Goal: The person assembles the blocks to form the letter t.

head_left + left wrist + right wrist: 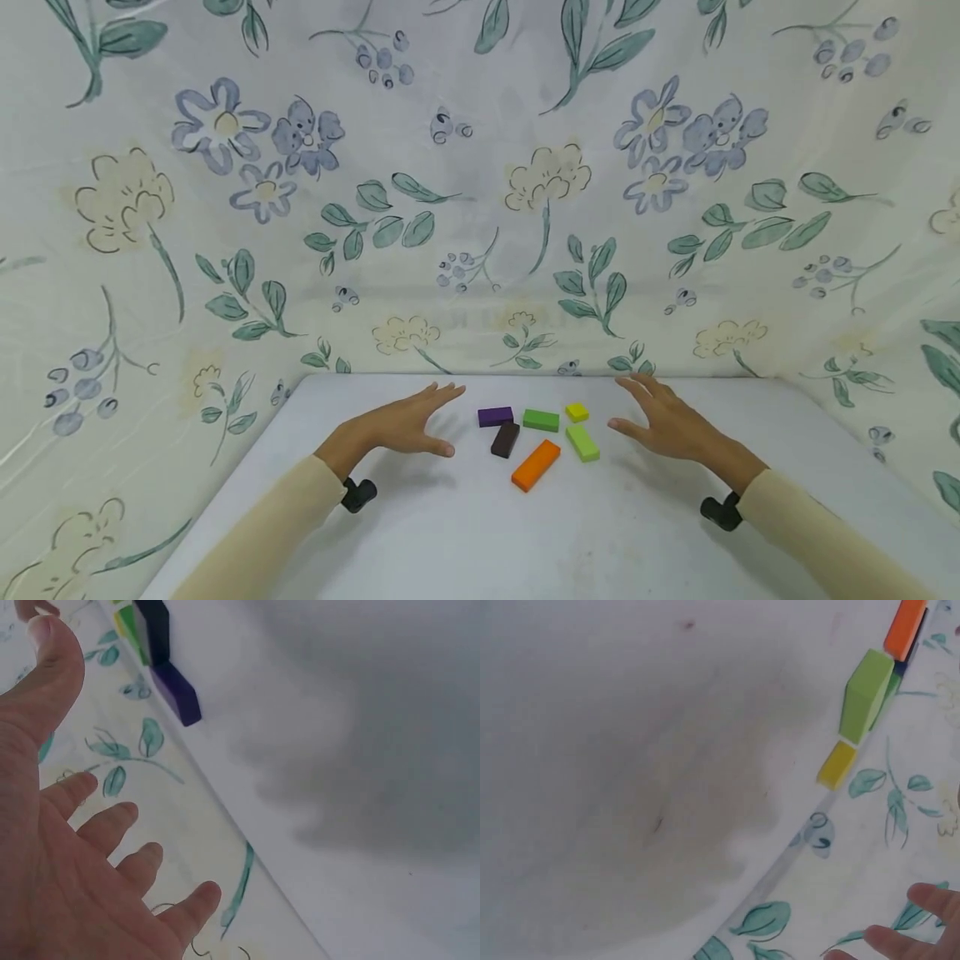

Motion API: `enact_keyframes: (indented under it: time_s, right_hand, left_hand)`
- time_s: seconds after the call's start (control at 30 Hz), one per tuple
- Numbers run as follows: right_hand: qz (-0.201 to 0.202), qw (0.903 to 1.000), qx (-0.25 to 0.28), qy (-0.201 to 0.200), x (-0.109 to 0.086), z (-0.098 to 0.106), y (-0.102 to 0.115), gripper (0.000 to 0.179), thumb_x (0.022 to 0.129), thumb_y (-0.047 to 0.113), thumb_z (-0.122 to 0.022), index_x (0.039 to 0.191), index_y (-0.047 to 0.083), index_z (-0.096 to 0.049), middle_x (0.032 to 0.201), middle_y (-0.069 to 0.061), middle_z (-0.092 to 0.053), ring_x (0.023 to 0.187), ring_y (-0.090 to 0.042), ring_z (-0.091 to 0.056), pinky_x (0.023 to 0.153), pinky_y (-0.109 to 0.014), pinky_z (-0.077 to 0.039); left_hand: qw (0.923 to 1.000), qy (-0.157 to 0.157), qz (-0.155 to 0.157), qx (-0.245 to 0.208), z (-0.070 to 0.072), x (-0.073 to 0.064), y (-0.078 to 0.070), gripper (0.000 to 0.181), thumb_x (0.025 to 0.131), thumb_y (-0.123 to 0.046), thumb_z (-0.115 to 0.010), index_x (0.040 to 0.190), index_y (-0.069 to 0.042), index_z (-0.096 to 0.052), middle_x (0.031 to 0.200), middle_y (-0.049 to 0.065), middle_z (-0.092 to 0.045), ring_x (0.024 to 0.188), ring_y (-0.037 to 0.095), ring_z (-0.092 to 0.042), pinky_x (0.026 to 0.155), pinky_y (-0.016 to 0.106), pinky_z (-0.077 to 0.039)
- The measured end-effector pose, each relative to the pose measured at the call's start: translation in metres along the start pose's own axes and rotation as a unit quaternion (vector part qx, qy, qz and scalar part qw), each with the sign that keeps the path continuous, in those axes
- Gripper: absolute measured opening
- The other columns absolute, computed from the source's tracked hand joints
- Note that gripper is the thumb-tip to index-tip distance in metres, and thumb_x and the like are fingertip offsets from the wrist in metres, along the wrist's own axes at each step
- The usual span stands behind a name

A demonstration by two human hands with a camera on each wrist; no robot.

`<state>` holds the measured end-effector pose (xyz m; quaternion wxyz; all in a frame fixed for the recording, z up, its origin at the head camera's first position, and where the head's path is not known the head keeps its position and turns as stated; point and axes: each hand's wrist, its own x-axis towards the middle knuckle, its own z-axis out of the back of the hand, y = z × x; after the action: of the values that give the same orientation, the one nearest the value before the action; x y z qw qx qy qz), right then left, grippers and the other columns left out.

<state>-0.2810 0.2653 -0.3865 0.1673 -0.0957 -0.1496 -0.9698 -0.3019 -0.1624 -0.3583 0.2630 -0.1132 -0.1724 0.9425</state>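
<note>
Several coloured blocks lie loosely grouped on a white table between my two hands. In the head view these are a purple block (495, 417), a dark brown block (506, 439), a green block (542, 420), a small yellow block (577, 412), a light green block (582, 442) and an orange block (536, 465). My left hand (408, 423) hovers left of them with fingers spread, nearest the purple and brown ones. To their right, my right hand (663, 421) is held above the table, fingers apart, closest to the light green block. Neither hand touches a block.
The white tabletop (480, 542) reaches back to a hanging cloth (480, 208) printed with flowers and leaves. Dark wrist-worn devices sit at the left wrist (358, 495) and the right wrist (722, 512). Small dark marks show on the table in the right wrist view.
</note>
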Motion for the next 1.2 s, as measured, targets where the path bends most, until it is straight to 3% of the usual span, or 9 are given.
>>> enact_keyframes:
  time_s: [0.27, 0.47, 0.63, 0.77, 0.9, 1.2]
  right_hand:
    - [0.018, 0.999, 0.039, 0.009, 0.001, -0.008, 0.006, 0.081, 0.093, 0.055, -0.063, 0.15, 0.002, -0.038, 0.153, -0.027, -0.036, 0.138, -0.05, -0.039, 0.106, -0.068, -0.039]
    - [0.006, 0.9984, 0.05, 0.026, 0.005, -0.013, 0.015, 0.078, 0.095, 0.051, -0.063, 0.149, 0.002, -0.039, 0.144, -0.027, -0.046, 0.128, -0.044, -0.05, 0.103, -0.061, -0.046]
    - [-0.021, 0.9968, 0.063, 0.045, 0.01, -0.013, 0.023, 0.077, 0.094, 0.051, -0.063, 0.148, 0.002, -0.04, 0.139, -0.025, -0.05, 0.119, -0.038, -0.057, 0.096, -0.055, -0.053]
    - [-0.031, 0.9941, 0.086, 0.057, 0.014, -0.015, 0.03, 0.073, 0.094, 0.049, -0.065, 0.146, 0.002, -0.044, 0.13, -0.021, -0.057, 0.106, -0.03, -0.062, 0.087, -0.046, -0.058]
    - [-0.037, 0.9928, 0.09, 0.07, 0.013, -0.019, 0.035, 0.068, 0.093, 0.043, -0.069, 0.141, 0.0, -0.049, 0.118, -0.017, -0.062, 0.095, -0.022, -0.061, 0.079, -0.038, -0.058]
    - [-0.039, 0.9918, 0.085, 0.088, 0.014, -0.032, 0.042, 0.06, 0.091, 0.041, -0.072, 0.13, -0.003, -0.059, 0.105, -0.011, -0.065, 0.08, -0.016, -0.058, 0.073, -0.032, -0.057]
  left_hand:
    - [0.9994, 0.023, -0.025, -0.01, -0.008, 0.02, -0.029, 0.095, 0.083, -0.044, -0.079, 0.159, -0.035, -0.023, 0.167, -0.005, -0.022, 0.157, 0.028, -0.012, 0.121, 0.058, -0.023]
    - [0.9977, 0.041, -0.052, -0.015, -0.016, 0.031, -0.039, 0.088, 0.085, -0.033, -0.079, 0.158, -0.032, -0.029, 0.166, -0.003, -0.025, 0.156, 0.026, -0.016, 0.122, 0.054, -0.024]
    - [0.9961, 0.057, -0.066, -0.012, -0.021, 0.042, -0.045, 0.088, 0.085, -0.032, -0.08, 0.157, -0.033, -0.03, 0.167, 0.002, -0.023, 0.154, 0.028, -0.022, 0.122, 0.053, -0.026]
    - [0.9952, 0.06, -0.078, -0.002, -0.024, 0.049, -0.049, 0.089, 0.083, -0.033, -0.081, 0.157, -0.029, -0.032, 0.165, 0.0, -0.028, 0.154, 0.026, -0.023, 0.122, 0.051, -0.026]
    - [0.9926, 0.079, -0.093, -0.006, -0.029, 0.055, -0.058, 0.087, 0.084, -0.032, -0.081, 0.156, -0.024, -0.035, 0.163, -0.001, -0.033, 0.152, 0.023, -0.027, 0.123, 0.047, -0.027]
    - [0.986, 0.096, -0.134, 0.027, -0.047, 0.068, -0.07, 0.08, 0.082, -0.039, -0.082, 0.152, -0.027, -0.043, 0.159, -0.01, -0.039, 0.148, 0.018, -0.036, 0.12, 0.045, -0.032]
